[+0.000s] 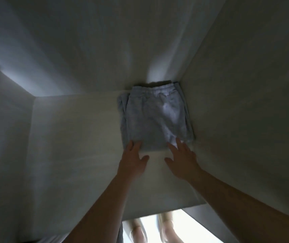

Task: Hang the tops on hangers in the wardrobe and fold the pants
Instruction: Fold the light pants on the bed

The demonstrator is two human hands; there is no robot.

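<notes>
The folded pants (155, 116) lie on the wardrobe shelf (80, 137), in the back corner, right of the middle of the frame. The left hand (134, 160) and right hand (182, 160) are open, fingers flat on the pants' near edge.

Dim, blurry; glare btm, wide-angle warp.

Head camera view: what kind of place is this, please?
Most likely the inside of a wardrobe: a pale shelf boxed in by a back panel and a side wall, with folded light grey pants lying in the corner.
</notes>
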